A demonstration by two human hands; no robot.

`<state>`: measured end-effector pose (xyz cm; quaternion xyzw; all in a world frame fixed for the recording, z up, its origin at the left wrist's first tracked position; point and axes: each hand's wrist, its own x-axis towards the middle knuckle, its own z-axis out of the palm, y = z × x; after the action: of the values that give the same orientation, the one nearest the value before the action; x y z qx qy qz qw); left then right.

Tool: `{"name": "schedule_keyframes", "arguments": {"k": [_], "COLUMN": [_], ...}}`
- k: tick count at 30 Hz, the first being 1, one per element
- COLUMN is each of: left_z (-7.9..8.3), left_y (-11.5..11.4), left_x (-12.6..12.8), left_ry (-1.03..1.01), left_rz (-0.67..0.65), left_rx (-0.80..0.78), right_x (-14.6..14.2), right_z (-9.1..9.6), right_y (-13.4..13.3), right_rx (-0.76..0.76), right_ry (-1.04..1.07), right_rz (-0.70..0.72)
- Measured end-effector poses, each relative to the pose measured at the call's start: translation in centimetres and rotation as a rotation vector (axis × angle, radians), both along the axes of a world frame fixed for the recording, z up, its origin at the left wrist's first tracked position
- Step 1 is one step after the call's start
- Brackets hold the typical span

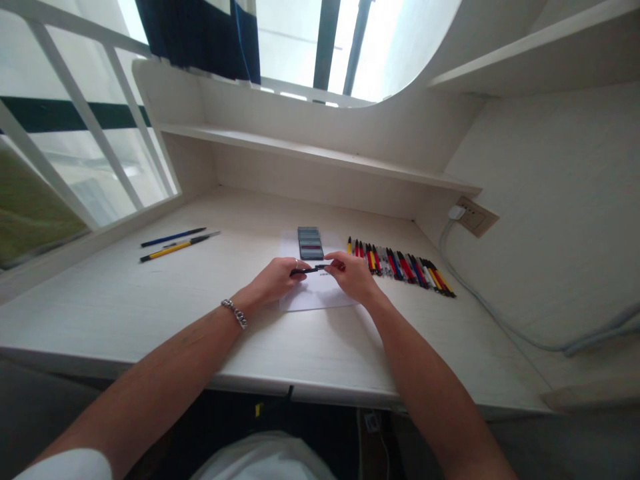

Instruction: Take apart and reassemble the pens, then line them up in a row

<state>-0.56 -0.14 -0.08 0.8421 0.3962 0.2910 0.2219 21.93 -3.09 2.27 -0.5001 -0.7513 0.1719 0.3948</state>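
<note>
A black pen (303,271), or part of one, lies level between my hands above a white sheet of paper (320,299). My left hand (279,279), with a ring on it, is closed around the pen's left end. The fingertips of my right hand (354,276) pinch its right end, where a thin greyish piece shows. Whether the two ends are joined cannot be made out. Just beyond my fingers sits a dark phone-like rectangle (311,244) with a striped, blurred surface.
Right of my hands, several pens (403,267) in red, yellow, blue, black and white lie in a row. A blue pen (173,237) and a yellow pen (173,250) rest at the left. A cable (467,283) runs from the wall socket (477,217). A shelf (320,155) spans the back.
</note>
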Motion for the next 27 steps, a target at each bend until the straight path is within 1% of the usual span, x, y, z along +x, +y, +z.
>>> {"name": "schedule_keyframes", "arguments": {"k": [7,9,11,13,14,15,18,20,22,24,27], "left_z": [-0.2,-0.1,0.2,0.5,0.6,0.7,0.8,0.7,0.6,0.6,0.8], "left_y": [-0.2,-0.2,-0.2,-0.2,-0.2,-0.2,-0.2,-0.1,-0.1,-0.1,-0.1], "left_x": [0.3,0.4,0.4,0.3,0.2,0.2,0.1,0.1,0.1,0.1,0.0], "left_ry": [-0.063,-0.067,-0.081,-0.093,-0.093,-0.092,-0.088,-0.095,-0.096,-0.095,-0.092], "left_rz": [-0.013,-0.010,0.011,0.046,0.063,0.077,0.091,0.089,0.085,0.088,0.098], "left_rx": [-0.019,-0.022,-0.024,-0.016,-0.010,-0.006,-0.012,-0.020,-0.030,-0.040,-0.043], "right_x": [-0.3,-0.2,0.1,0.5,0.7,0.8,0.7,0.3,-0.1,-0.4,0.1], "right_z": [0.6,0.6,0.4,0.1,-0.1,-0.4,-1.6,-2.4,-2.9,-3.1,-2.6], "right_y": [-0.5,-0.1,0.5,1.1,1.3,1.5,1.8,2.0,2.2,2.4,2.5], "right_rx": [-0.050,-0.097,-0.174,-0.228,-0.224,-0.201,-0.121,-0.120,-0.148,-0.163,-0.150], "right_ry": [0.039,0.124,0.263,0.348,0.323,0.244,-0.139,-0.313,-0.382,-0.405,-0.340], "right_rz": [0.020,0.052,0.076,0.047,0.011,-0.028,-0.104,-0.133,-0.152,-0.150,-0.139]}}
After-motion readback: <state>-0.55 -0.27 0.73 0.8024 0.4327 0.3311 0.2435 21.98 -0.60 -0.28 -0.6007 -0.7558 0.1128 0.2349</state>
